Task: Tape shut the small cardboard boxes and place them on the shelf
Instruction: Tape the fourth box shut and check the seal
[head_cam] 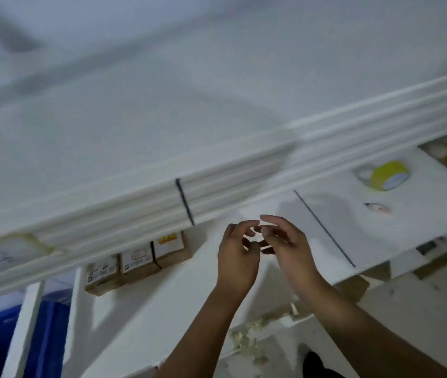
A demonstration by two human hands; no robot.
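Head view: left hand (237,257) and right hand (285,241) are meeting fingertip to fingertip over the white counter (397,222); each grip is pinching together, contents too blurred to tell, likely tape. Three boxes (135,264) are sitting side by side on the shelf (140,304). Tape roll (388,174) is lying well apart, within reach.

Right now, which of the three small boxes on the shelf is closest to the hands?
The rightmost box, with the yellow mark on its label. It sits nearest the left hand; the other two boxes lie farther left.
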